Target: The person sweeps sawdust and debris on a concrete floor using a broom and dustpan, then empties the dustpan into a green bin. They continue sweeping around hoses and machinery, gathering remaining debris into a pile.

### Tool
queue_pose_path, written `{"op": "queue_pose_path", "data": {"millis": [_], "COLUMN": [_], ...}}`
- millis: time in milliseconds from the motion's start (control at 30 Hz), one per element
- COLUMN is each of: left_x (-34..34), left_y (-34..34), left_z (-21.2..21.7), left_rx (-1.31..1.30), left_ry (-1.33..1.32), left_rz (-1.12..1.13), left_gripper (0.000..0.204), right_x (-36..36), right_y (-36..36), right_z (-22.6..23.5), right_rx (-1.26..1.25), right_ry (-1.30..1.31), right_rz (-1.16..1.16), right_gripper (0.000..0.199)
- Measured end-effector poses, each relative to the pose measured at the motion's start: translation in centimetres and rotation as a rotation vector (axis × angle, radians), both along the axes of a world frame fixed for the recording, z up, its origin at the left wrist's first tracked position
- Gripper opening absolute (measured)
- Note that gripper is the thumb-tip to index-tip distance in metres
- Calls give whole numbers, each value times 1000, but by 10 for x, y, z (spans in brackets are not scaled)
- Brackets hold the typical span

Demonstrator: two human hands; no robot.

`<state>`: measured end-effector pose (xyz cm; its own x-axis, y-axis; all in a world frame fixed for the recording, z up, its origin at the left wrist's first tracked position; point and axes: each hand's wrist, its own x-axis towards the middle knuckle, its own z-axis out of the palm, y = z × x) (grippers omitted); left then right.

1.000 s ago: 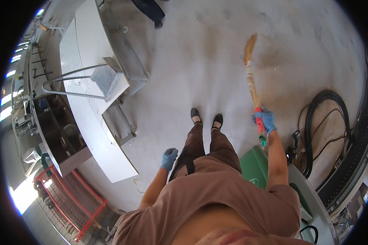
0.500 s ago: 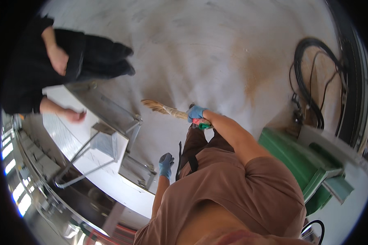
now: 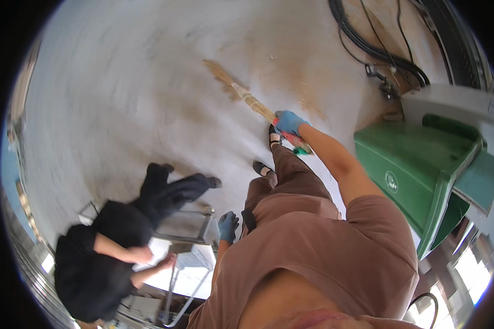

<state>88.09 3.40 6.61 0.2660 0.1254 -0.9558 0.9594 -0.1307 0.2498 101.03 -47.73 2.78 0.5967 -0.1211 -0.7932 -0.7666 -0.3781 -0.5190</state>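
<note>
My right hand (image 3: 291,122), in a blue glove, is wrapped round the handle of a straw broom (image 3: 252,102). The broom slants away to the upper left, its bristle end low over or on the floor; whether it touches I cannot tell. Red and green wrapping shows at the handle end behind my hand. My left hand (image 3: 228,226), in a blue glove with grey fingers, hangs beside my hip. Its fingers are loosely bent and a little apart, with nothing visible in them.
A green wheelie bin (image 3: 409,164) stands close on my right. Black cables (image 3: 368,46) lie on the floor at the far right. On my left, a person in black (image 3: 112,236) stands by a white table with a metal frame (image 3: 195,257). Brown dust (image 3: 307,96) marks the grey floor (image 3: 148,82).
My view has turned left, with the bin and cables shifting in it. The broom has swung from pointing left to pointing farther ahead. The other person now appears lower, with hands closer together.
</note>
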Motion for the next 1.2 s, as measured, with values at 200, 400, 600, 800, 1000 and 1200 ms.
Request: {"op": "queue_pose_path", "data": {"millis": [200, 400, 600, 800, 1000, 1200], "left_x": [152, 281, 407, 511, 550, 510], "left_y": [-95, -197, -262, -304, -346, -474], "left_z": [-2, 4, -10, -2, -2, -29], "left_rx": [-33, -90, -73, 142, 143, 37], "left_ry": [-126, -81, 25, -102, -61, -25], "left_rz": [-272, -611, -891, -1142, -1307, -1616], "left_gripper": [39, 36, 38, 29, 36, 57], "right_x": [-123, -203, -208, -155, -18, 15], "right_y": [-43, -15, 61, 33, 6, -32], "right_z": [45, 97, 51, -70, -74, 21], "right_rx": [-81, 262, 255, 473, 570, 569], "right_ry": [118, 240, 103, -152, -246, -235], "right_rz": [-222, -1122, -1868, -2408, -2182, -1856], "right_gripper": [90, 104, 97, 31, 45, 53]}}
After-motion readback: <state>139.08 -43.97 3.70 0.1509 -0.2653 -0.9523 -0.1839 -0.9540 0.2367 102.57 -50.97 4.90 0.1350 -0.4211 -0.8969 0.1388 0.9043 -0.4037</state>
